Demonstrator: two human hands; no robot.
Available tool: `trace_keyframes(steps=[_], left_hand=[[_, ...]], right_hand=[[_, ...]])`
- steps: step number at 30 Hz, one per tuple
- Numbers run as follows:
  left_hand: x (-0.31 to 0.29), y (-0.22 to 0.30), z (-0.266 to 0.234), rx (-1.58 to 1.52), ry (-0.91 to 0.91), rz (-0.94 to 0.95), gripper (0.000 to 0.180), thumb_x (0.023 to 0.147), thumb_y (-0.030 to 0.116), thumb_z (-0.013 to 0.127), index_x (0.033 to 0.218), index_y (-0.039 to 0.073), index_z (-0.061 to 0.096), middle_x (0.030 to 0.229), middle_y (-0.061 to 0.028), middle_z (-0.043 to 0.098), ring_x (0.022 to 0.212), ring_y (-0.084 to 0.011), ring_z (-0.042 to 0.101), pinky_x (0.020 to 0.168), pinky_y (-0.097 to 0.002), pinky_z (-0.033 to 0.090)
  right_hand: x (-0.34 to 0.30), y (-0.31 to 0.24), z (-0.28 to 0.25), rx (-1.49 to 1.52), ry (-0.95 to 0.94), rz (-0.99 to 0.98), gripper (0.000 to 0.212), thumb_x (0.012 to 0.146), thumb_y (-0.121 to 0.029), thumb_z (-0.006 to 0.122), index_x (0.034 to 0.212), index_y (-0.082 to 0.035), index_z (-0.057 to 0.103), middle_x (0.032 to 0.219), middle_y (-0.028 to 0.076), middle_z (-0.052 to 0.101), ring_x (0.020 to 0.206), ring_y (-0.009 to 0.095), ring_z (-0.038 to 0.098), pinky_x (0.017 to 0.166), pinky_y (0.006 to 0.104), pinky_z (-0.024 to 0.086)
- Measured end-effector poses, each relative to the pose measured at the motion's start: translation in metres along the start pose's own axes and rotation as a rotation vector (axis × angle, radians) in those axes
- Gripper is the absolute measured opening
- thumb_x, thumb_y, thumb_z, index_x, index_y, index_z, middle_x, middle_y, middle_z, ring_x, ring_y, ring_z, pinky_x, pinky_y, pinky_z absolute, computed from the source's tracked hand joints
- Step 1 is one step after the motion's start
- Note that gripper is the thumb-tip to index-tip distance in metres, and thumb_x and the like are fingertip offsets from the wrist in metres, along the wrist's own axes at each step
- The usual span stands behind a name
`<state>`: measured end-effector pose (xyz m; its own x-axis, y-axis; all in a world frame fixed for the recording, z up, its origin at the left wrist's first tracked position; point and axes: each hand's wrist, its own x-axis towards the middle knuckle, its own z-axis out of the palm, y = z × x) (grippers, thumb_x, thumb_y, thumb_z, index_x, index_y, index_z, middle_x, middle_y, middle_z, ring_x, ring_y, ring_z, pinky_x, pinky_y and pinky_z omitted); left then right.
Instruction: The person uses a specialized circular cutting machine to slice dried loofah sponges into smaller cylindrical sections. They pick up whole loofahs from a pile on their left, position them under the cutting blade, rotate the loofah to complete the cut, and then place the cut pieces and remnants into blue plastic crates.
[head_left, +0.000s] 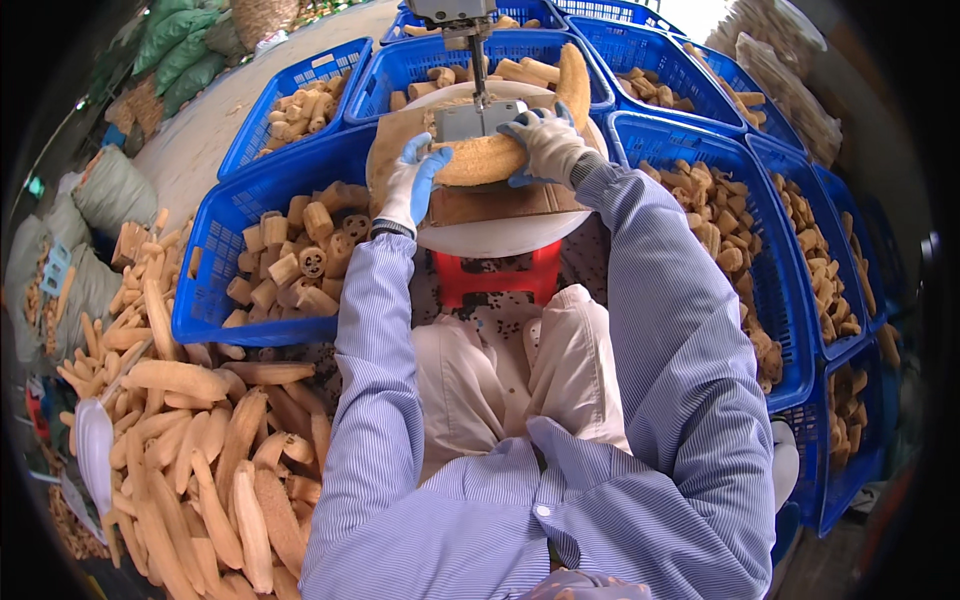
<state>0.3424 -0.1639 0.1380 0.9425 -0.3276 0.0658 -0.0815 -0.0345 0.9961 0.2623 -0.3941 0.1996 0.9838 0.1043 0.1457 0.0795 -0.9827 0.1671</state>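
A long, curved tan loofah [483, 161] lies across the front of a small machine's metal plate [478, 121]. At its left end is my left hand [408, 187], in a white and light-blue glove, with thumb and fingers pressed on the tip. My right hand [548, 146], gloved the same way, wraps over the loofah's middle. Beyond that hand a loofah end curves upward and away; the glove hides where it joins. Right behind the loofah, the machine's upright metal shaft [478, 72] comes down to the plate. Brown cardboard [480, 204] covers the round white stand [500, 238] under it.
Blue baskets [255, 333] of cut loofah pieces [312, 262] surround the machine on the left, far and right sides. Whole loofahs [215, 470] are heaped on the floor at my left. A red stool [497, 277] is under the stand. Green sacks [187, 62] lie far left.
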Motion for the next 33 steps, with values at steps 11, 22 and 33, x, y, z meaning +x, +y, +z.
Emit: trace_keyframes(steps=[11,22,33], left_hand=[[0.026,-0.015,0.015,0.108,0.008,0.248,0.034,0.097,0.026,0.064,0.127,0.012,0.058,0.107,-0.0034,0.062,0.096,-0.0111,0.055,0.086,-0.0276,0.046],[0.053,-0.05,0.029,0.296,0.232,0.455,0.024,0.099,0.028,0.059,0.12,0.015,0.058,0.096,-0.0027,0.059,0.083,-0.0116,0.054,0.078,-0.0278,0.047],[0.07,-0.044,0.038,0.289,0.297,0.481,0.023,0.1,0.029,0.054,0.109,0.01,0.062,0.094,-0.005,0.066,0.086,-0.0128,0.059,0.079,-0.0301,0.048]], right_hand=[[0.024,0.011,0.008,0.021,-0.053,0.003,0.097,0.062,-0.073,0.077,0.142,-0.027,0.05,0.151,0.017,0.041,0.137,0.038,0.042,0.118,0.0607,0.02],[0.042,0.025,0.028,-0.135,0.078,-0.057,0.091,0.065,-0.071,0.076,0.142,-0.028,0.052,0.135,0.008,0.056,0.13,0.03,0.05,0.114,0.0532,0.029],[0.053,0.03,0.025,-0.019,-0.033,0.056,0.092,0.065,-0.069,0.079,0.142,-0.027,0.053,0.133,0.008,0.058,0.122,0.029,0.058,0.102,0.0473,0.046]])
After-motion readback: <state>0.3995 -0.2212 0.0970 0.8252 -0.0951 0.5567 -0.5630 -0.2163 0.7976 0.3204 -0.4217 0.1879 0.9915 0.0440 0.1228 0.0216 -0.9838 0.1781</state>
